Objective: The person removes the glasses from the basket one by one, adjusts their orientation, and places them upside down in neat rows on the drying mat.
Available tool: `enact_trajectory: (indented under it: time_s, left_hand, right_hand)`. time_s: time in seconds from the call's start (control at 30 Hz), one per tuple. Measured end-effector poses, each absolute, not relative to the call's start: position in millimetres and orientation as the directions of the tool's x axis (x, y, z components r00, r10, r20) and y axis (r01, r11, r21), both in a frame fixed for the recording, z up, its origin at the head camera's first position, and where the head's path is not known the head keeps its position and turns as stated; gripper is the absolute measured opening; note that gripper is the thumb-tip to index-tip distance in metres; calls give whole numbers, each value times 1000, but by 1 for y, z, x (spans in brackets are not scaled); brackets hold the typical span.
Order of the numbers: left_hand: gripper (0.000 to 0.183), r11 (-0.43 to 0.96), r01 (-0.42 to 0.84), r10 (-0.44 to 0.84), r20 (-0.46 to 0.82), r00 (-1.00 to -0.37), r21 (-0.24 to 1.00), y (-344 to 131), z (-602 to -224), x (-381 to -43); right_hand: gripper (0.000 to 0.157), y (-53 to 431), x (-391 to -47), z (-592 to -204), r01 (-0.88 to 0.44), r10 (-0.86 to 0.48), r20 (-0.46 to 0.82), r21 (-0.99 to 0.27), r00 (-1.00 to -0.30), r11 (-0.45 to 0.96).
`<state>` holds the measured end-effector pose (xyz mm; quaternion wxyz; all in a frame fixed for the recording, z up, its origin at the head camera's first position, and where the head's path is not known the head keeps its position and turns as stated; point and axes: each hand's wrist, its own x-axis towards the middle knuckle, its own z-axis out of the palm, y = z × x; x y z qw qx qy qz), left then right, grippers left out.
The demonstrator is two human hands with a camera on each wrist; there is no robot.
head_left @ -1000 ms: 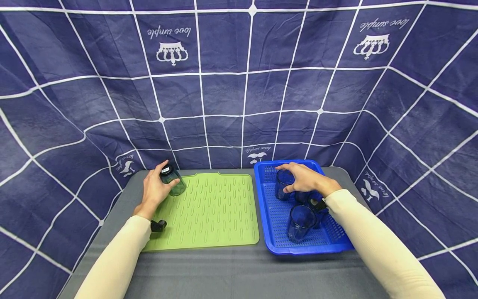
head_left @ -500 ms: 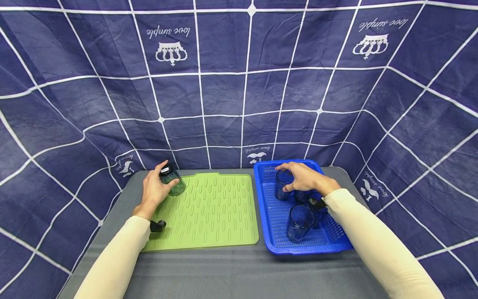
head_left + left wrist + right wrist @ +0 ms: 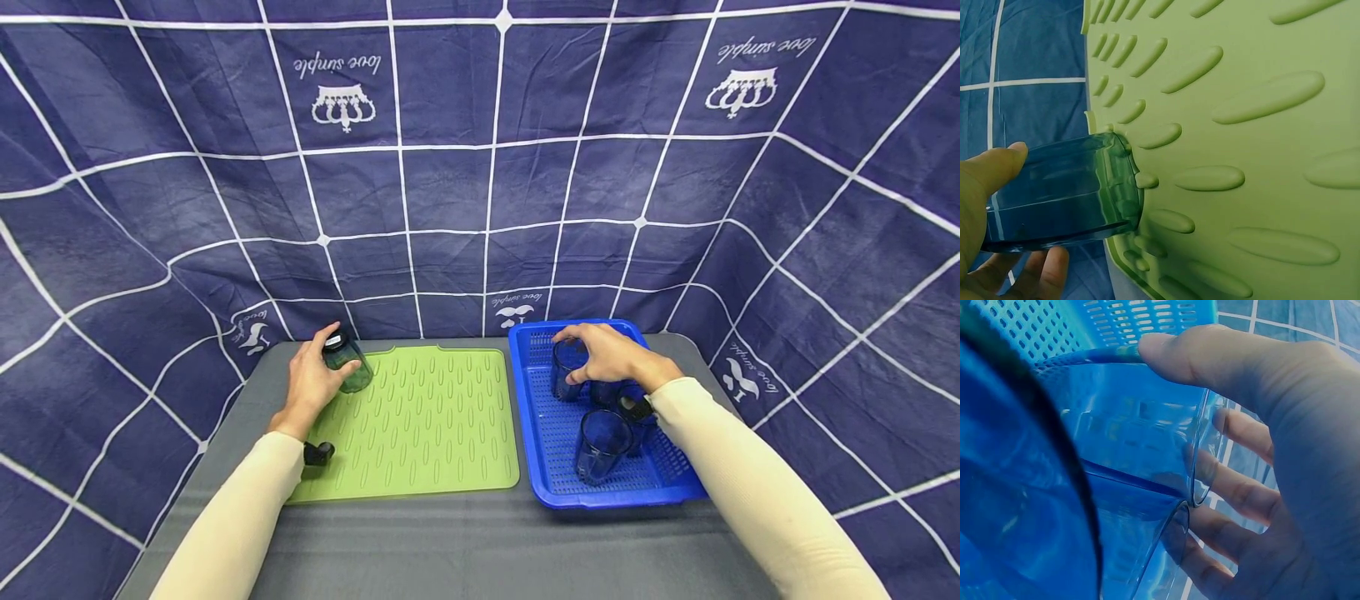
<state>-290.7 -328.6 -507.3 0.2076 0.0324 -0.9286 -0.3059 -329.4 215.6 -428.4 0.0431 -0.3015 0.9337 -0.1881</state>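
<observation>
At the far left corner of the green ribbed mat (image 3: 420, 425), my left hand (image 3: 311, 375) grips a clear tinted drinking glass (image 3: 356, 375). The left wrist view shows the thumb on one side of this glass (image 3: 1066, 194) and fingers on the other, its far end against the mat. My right hand (image 3: 611, 354) reaches into the blue basket (image 3: 536, 467) and holds a blue glass (image 3: 566, 375) near its rim. In the right wrist view the thumb lies along one side of that glass (image 3: 1141, 419), with fingers around the other, partly seen through it.
Other blue glasses stand in the basket: one at the front (image 3: 600, 450), others partly hidden under the right wrist. A grey table (image 3: 420, 550) bears mat and basket. Blue checked cloth (image 3: 450, 192) hangs behind and at both sides.
</observation>
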Motion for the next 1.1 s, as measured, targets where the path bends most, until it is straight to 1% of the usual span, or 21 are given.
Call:
enact_trajectory:
  time_s: [0.4, 0.73, 1.1]
  left_hand:
    - [87, 808, 65, -192, 367, -910, 585, -325, -506, -291]
    - [88, 806, 62, -199, 369, -908, 589, -326, -506, -290]
    - [88, 809, 54, -192, 349, -917, 586, -328, -507, -290]
  right_hand:
    - [76, 216, -325, -427, -557, -575, 66, -361, -815, 748]
    - [74, 217, -319, -418, -585, -573, 145, -331, -807, 740]
    - [74, 217, -306, -404, -565, -545, 161, -329, -823, 756]
